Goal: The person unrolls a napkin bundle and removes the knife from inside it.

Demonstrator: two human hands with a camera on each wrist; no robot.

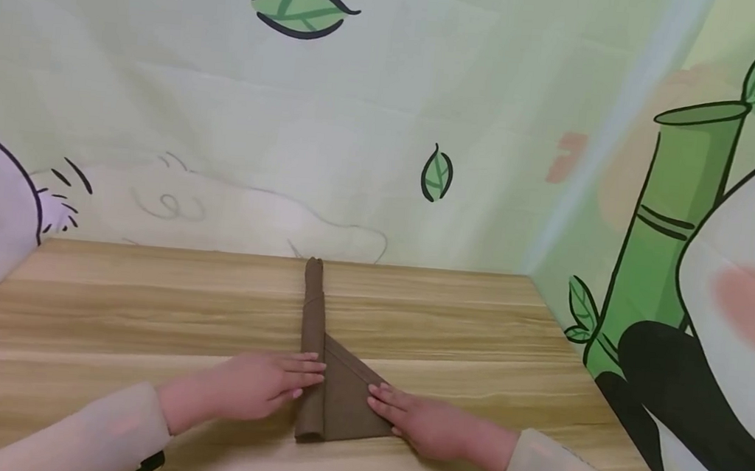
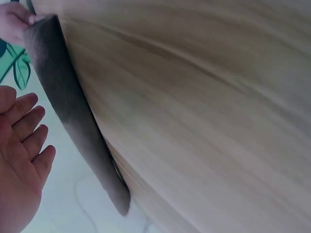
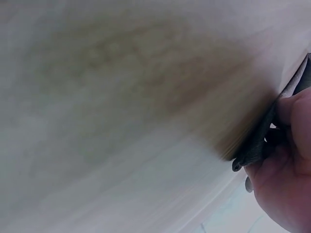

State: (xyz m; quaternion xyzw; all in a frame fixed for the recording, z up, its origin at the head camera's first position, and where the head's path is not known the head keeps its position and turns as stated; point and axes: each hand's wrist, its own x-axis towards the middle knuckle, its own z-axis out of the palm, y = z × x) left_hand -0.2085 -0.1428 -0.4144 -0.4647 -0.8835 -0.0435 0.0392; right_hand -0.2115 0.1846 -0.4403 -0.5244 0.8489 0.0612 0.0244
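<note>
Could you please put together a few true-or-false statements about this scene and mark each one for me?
1. The brown cloth lies on the wood-grained table. True.
2. The cloth is spread completely flat. False: in the head view its left side is a long roll, with a flatter part to the right.
3. The right hand holds the slanted side of the cloth's flatter part. True.
4. Both hands are clenched into empty fists. False: the left hand has its fingers extended over the roll, and the right holds cloth.
5. Green leaves are pictured on the pale backdrop behind the table. True.
</note>
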